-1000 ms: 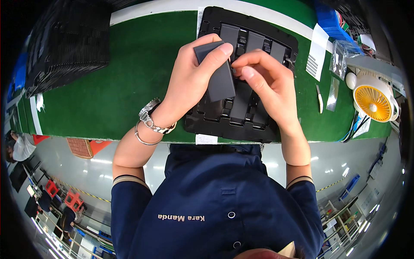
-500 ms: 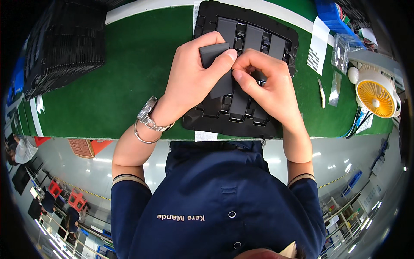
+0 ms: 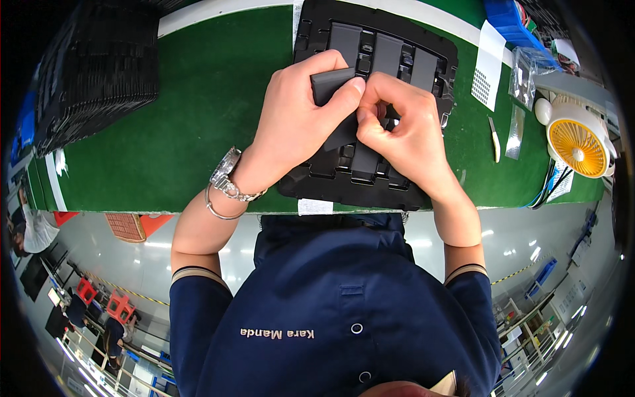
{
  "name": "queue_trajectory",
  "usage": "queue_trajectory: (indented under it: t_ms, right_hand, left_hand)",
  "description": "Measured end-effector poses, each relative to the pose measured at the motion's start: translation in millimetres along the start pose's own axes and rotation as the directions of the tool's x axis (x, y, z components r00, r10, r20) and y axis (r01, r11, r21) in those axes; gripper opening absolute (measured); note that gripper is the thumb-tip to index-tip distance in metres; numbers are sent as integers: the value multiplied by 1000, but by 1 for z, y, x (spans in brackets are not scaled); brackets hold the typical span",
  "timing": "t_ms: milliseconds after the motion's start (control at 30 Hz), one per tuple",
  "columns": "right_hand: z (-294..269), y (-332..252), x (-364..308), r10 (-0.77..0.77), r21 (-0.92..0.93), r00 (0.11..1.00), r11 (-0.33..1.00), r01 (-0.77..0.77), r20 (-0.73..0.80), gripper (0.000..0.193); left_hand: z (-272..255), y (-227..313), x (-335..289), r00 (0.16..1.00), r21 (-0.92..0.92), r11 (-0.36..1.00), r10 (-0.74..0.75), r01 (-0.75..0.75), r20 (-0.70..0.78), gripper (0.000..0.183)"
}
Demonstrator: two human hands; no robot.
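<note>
My left hand (image 3: 297, 116) grips a flat dark grey rectangular piece (image 3: 329, 84), tilted above a black moulded plastic tray (image 3: 357, 193). The thumb lies across its face. Right beside it, my right hand (image 3: 403, 126) is closed in a pinch at the piece's right edge; whatever its fingertips hold is hidden. Under both hands, the tray carries several similar dark grey pieces in its slots, such as one long piece (image 3: 386, 54) near the far end.
Black trays (image 3: 99, 79) are stacked at the far left of the green table (image 3: 198, 86). To the right lie a sheet of small dark labels (image 3: 488, 73), a white-handled knife (image 3: 495, 140) and a clear plastic strip (image 3: 514, 132), near a small yellow-and-white fan (image 3: 577, 149).
My right hand's fingers have curled in more tightly beside the piece. The left hand keeps its hold, with the piece shifted very slightly.
</note>
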State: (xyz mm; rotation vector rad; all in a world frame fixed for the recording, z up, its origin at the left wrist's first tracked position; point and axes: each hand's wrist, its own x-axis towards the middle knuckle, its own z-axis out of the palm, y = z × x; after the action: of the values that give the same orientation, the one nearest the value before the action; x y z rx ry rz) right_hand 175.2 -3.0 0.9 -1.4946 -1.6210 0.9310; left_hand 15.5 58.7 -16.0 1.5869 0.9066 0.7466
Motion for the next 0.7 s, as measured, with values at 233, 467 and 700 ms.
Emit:
queue_trajectory:
  t_ms: [233,467,700]
  right_hand:
    - [-1,0,1,159,361,986,917,-167,52,17]
    - [0,0,1,185,490,970,838,-241,159,23]
    - [-2,3,0,168,584,964,769,-259,207,21]
  left_hand:
    - [-6,3,2,996,-146,988,-58,46,-75,22]
    - [-5,6,0,994,-252,963,-102,92,-25,22]
    - [-6,6,-1,995,-359,928,-85,96,47,21]
